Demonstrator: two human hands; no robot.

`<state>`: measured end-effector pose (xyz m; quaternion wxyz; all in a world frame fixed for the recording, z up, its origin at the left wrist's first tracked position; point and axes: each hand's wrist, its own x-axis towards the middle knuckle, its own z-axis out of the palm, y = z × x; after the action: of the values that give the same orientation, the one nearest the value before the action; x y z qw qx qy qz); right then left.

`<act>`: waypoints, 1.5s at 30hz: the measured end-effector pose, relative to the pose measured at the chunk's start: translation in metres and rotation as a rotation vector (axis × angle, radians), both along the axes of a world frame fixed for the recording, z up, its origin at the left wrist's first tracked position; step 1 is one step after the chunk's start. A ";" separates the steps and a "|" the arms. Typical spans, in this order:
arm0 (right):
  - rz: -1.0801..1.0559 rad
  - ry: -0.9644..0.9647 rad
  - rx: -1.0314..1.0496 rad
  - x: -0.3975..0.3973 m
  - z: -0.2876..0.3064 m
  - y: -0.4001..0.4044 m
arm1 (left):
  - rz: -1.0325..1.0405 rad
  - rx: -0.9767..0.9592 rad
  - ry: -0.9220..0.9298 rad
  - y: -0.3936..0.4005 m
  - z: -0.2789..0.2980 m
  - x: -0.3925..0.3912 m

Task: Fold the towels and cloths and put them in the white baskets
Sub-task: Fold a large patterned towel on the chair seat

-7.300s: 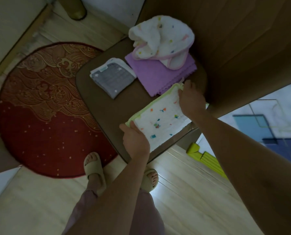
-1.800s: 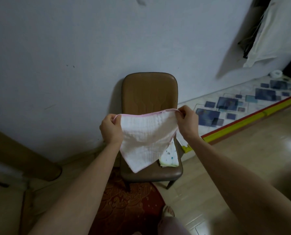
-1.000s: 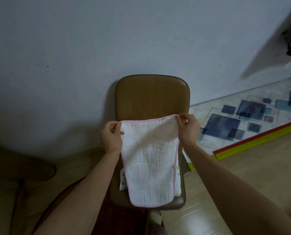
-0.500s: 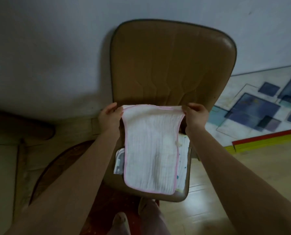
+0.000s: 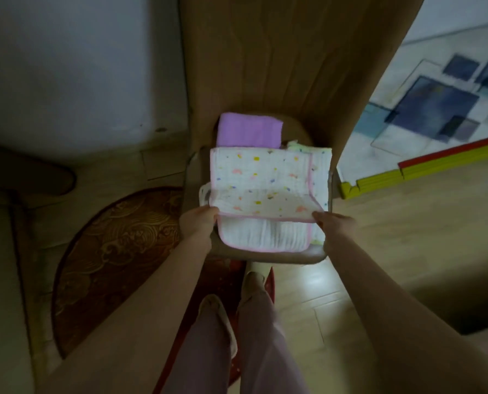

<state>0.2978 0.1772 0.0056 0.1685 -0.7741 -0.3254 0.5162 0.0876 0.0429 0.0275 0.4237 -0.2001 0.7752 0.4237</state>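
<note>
Half a second back the pink-edged cloth (image 5: 261,191) hung from both hands with its plain white side showing; now its top edge has come forward and down toward the person, so the dotted side faces up and the cloth lies doubled over on the brown chair (image 5: 279,66). No white basket is in sight from where I stand; the chair seat is what carries everything. At the back of the seat sits a folded purple cloth (image 5: 249,129), and just right of it a bit of green-edged cloth (image 5: 295,145) peeks out from under the dotted one. Another cloth with a pale edge (image 5: 204,193) shows at the left, also underneath.

The left hand (image 5: 198,223) pinches the near left corner of the folded-over layer, thumb and fingers closed on the pink hem. The right hand (image 5: 335,224) pinches the near right corner the same way. Between the two hands the hem runs straight, and below it the plain white lower layer sticks out toward the seat's front edge.

A red patterned rug (image 5: 115,251) lies on the wooden floor to the left of the chair.
</note>
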 end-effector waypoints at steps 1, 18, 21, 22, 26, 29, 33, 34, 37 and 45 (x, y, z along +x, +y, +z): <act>-0.009 0.001 0.019 0.008 -0.009 -0.016 | 0.023 0.035 -0.009 -0.013 -0.013 0.008; -0.185 0.146 0.044 0.037 -0.095 -0.093 | 0.116 0.148 -0.048 -0.064 -0.118 0.072; -0.197 0.171 0.048 0.038 -0.095 -0.095 | 0.148 0.139 -0.049 -0.067 -0.116 0.073; -0.200 0.168 0.053 0.038 -0.094 -0.094 | 0.167 0.142 -0.042 -0.067 -0.115 0.072; -0.223 0.174 0.087 0.037 -0.079 -0.086 | 0.279 0.216 -0.051 -0.067 -0.097 0.067; -0.262 0.231 0.107 0.031 -0.049 -0.076 | 0.323 0.285 -0.054 -0.062 -0.059 0.054; -0.370 0.387 0.134 0.025 0.006 -0.061 | 0.394 0.394 -0.044 -0.050 0.005 0.036; -0.379 0.413 0.142 0.020 0.011 -0.059 | 0.422 0.427 -0.042 -0.047 0.011 0.034; -0.368 0.519 0.174 0.006 0.062 -0.056 | 0.494 0.524 -0.018 -0.040 0.062 0.027; -0.248 0.396 0.281 -0.010 0.122 -0.047 | 0.295 0.225 0.356 -0.036 0.104 0.012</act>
<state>0.2878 0.1307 0.1277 0.3965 -0.6611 -0.2574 0.5827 0.0993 0.0073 0.1315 0.2339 -0.1847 0.7480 0.5930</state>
